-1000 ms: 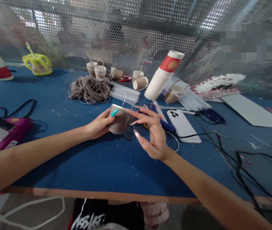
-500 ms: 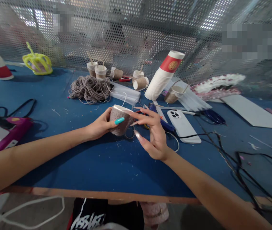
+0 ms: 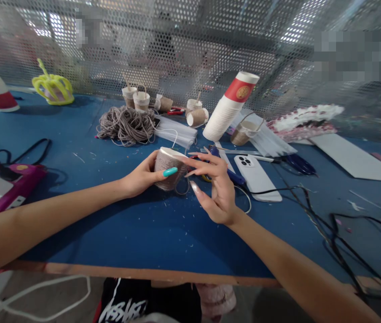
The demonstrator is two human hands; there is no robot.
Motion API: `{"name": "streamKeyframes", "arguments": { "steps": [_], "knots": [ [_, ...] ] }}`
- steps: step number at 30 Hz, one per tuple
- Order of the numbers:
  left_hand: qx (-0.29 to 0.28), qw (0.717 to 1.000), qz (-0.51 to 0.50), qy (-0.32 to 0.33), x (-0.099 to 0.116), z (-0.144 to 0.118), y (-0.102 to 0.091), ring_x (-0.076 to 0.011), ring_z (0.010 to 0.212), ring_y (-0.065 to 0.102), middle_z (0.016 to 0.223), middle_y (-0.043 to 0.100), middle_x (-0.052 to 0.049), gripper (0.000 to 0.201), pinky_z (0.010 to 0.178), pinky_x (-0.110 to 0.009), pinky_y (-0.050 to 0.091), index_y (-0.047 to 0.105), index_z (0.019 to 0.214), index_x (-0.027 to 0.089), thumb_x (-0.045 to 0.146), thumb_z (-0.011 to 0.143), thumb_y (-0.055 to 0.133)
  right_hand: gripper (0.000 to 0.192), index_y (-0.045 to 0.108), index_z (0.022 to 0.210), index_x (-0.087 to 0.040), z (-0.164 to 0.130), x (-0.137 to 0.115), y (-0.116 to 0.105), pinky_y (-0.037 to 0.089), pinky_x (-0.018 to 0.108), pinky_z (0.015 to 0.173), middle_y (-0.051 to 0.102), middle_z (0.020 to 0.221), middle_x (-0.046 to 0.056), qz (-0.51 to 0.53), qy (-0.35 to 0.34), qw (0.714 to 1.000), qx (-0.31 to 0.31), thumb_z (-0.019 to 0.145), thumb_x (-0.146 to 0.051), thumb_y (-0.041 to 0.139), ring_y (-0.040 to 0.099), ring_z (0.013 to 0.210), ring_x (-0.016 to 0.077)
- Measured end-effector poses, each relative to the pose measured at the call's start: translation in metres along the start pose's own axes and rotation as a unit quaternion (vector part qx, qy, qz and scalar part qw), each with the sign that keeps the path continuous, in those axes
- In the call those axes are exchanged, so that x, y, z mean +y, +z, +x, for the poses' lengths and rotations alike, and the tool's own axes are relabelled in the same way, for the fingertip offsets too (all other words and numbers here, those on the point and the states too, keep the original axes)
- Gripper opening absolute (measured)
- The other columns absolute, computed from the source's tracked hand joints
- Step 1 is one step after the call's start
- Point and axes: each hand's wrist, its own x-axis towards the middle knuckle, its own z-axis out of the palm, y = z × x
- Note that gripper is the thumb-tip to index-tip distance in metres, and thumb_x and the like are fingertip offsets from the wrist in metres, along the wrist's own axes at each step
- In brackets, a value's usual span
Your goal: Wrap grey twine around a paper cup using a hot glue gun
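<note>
My left hand (image 3: 140, 176) is wrapped round a paper cup (image 3: 169, 168) wound with grey-brown cord, its thumb lying across the front. The white rim faces up, a little tilted. At the cup's right side, my right hand (image 3: 215, 186) has its fingers spread, the fingertips close to or touching the wall; I cannot tell which. A loose loop of cord (image 3: 183, 193) hangs between the cup and the right thumb. Behind the cup lies a heap of the same grey-brown cord (image 3: 126, 125). A blue-handled tool (image 3: 235, 177) is partly hidden behind my right hand.
A leaning stack of paper cups (image 3: 222, 112) and several small cord-wrapped cups (image 3: 197, 117) stand at the back. To the right lie a white phone (image 3: 257, 177), a white board (image 3: 360, 157) and black cables (image 3: 338, 242). A purple device (image 3: 25, 184) sits at left, a yellow basket (image 3: 53, 89) behind it.
The left thumb has slid slightly right across the cup. My right hand has shifted a little to the right; its thumb is slightly lower in relation to the cup's edge.
</note>
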Motion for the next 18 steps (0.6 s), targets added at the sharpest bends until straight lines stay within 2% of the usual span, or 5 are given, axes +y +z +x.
{"name": "streamKeyframes", "arguments": {
  "steps": [6,10,13,18],
  "knots": [
    [0.007,1.0,0.013,0.01,0.0,-0.0004,0.0014,-0.0302,0.116,0.061,0.117,0.069,-0.011,0.057,0.103,-0.044,0.043,0.061,0.113,0.019,0.04,0.066,0.087,0.036,0.052,0.109,-0.029,0.0012,-0.0021,-0.0009,0.039,0.066,0.107,0.069,0.123,0.005,-0.011,-0.009,1.0,-0.008,0.079,-0.01,0.056,0.052,0.123,0.0302],
    [0.011,1.0,0.02,0.009,0.0004,-0.0007,0.0009,-0.0291,0.114,0.062,0.115,0.069,-0.01,0.057,0.103,-0.044,0.043,0.06,0.112,0.018,0.04,0.066,0.086,0.034,0.054,0.109,-0.028,0.001,-0.0021,-0.0008,0.042,0.063,0.105,0.07,0.121,0.006,0.002,0.006,1.0,-0.014,0.08,-0.01,0.055,0.052,0.123,0.0291],
    [0.01,0.999,0.031,0.008,-0.0003,-0.0003,-0.0003,-0.0283,0.113,0.061,0.115,0.068,-0.01,0.06,0.102,-0.043,0.044,0.059,0.113,0.018,0.04,0.065,0.087,0.037,0.054,0.112,-0.028,-0.0008,-0.0005,0.0007,0.043,0.063,0.105,0.068,0.125,0.006,0.014,-0.009,1.0,0.005,0.079,-0.01,0.056,0.052,0.123,0.0296],
    [0.025,0.998,0.058,0.028,-0.0023,0.0004,-0.0017,-0.0258,0.109,0.061,0.115,0.066,-0.009,0.064,0.099,-0.041,0.046,0.056,0.113,0.018,0.039,0.062,0.088,0.039,0.053,0.113,-0.027,-0.0016,0.0001,0.0013,0.04,0.064,0.108,0.066,0.13,0.008,0.025,-0.008,1.0,0.006,0.078,-0.01,0.057,0.05,0.127,0.0306]
  ]
}}
